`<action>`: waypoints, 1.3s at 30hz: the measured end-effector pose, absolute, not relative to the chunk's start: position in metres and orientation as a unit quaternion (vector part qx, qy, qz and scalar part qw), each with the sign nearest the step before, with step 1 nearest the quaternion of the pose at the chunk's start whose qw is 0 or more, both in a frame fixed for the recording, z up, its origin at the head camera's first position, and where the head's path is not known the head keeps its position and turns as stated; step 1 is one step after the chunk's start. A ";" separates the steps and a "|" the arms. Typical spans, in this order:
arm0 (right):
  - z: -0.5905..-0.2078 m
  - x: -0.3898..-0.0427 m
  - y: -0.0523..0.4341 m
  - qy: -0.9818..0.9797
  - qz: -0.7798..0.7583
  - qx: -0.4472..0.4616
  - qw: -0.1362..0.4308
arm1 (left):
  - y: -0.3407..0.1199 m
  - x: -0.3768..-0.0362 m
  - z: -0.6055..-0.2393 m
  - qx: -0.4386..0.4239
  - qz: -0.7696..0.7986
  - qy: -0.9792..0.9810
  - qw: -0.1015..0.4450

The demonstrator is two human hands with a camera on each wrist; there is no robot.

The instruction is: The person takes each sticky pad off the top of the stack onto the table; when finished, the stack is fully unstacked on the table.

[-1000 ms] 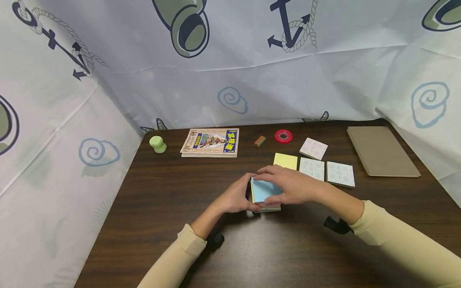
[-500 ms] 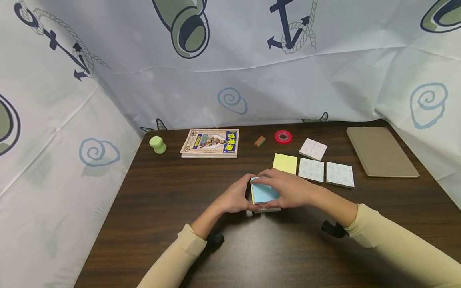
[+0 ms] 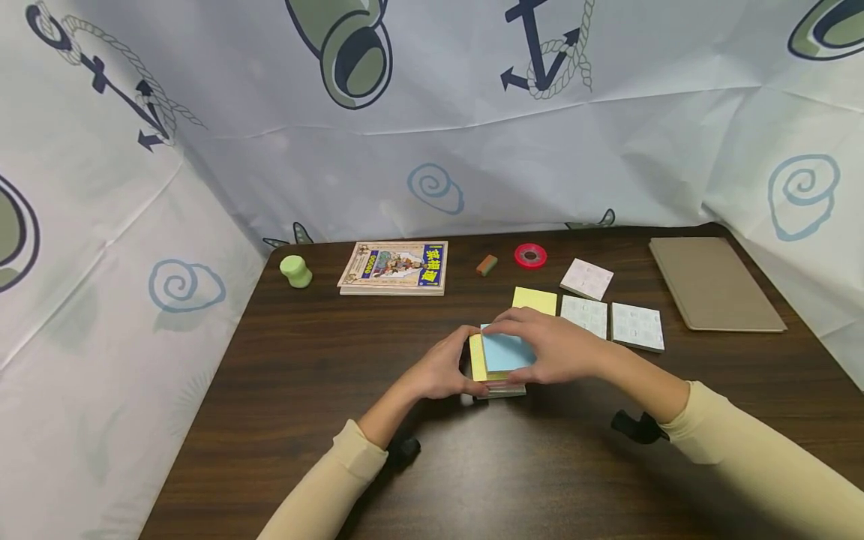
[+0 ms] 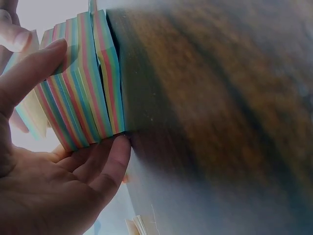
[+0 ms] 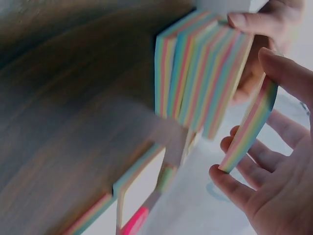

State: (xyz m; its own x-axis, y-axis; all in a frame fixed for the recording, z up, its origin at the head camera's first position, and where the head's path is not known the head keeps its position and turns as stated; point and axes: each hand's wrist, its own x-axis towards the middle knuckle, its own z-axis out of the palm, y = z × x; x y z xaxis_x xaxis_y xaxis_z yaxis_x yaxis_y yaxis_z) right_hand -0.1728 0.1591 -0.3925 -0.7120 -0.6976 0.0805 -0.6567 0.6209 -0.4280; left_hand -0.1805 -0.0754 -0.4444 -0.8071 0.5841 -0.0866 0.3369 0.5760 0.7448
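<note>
A stack of sticky note pads with rainbow-striped edges stands on the dark table in front of the person. The left hand grips it from the left, thumb on the near side and fingers round the far side. Between thumb and fingertips, the right hand pinches a single blue-topped sticky note pad. In the right wrist view this pinched pad is tilted and apart from the stack. A yellow top face shows on the stack at the blue pad's left.
Behind the right hand lie a yellow pad, two white printed pads and a pale pink pad. Farther back are a red ring, an eraser, books and a green cylinder. A brown board lies right.
The blue-topped pad, earlier nearly flush on the stack, has come up and to the right with the right hand, baring the yellow face below. The left hand has stayed in place.
</note>
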 end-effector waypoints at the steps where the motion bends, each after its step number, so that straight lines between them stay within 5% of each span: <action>1: -0.391 -0.173 0.163 0.902 -0.219 -0.370 0.045 | -0.075 -0.180 -0.444 0.264 0.376 0.873 0.161; 17: -0.426 -0.160 0.248 0.941 -0.185 -0.279 0.048 | -0.074 -0.179 -0.444 0.262 0.370 0.877 0.157; 39: -0.441 -0.149 0.254 0.955 -0.123 -0.268 0.043 | -0.075 -0.179 -0.445 0.272 0.379 0.873 0.145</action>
